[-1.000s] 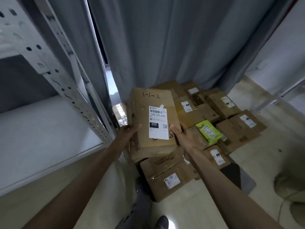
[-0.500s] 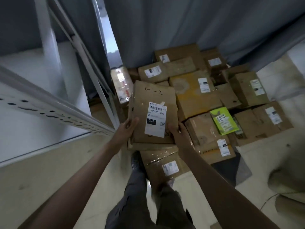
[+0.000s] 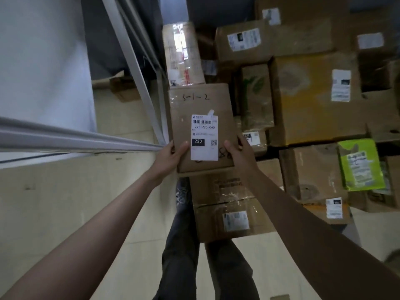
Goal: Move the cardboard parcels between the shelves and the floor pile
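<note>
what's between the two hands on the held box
In the head view, the white shipping label on the held parcel sits between the left hand and right hand.

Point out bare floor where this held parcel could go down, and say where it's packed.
Bare tile lies left of the legs, below the shelf rail, and more at lower right beside the taped box. Right of the held parcel, gripped by left hand and right hand, the floor pile is packed edge to edge.
</note>
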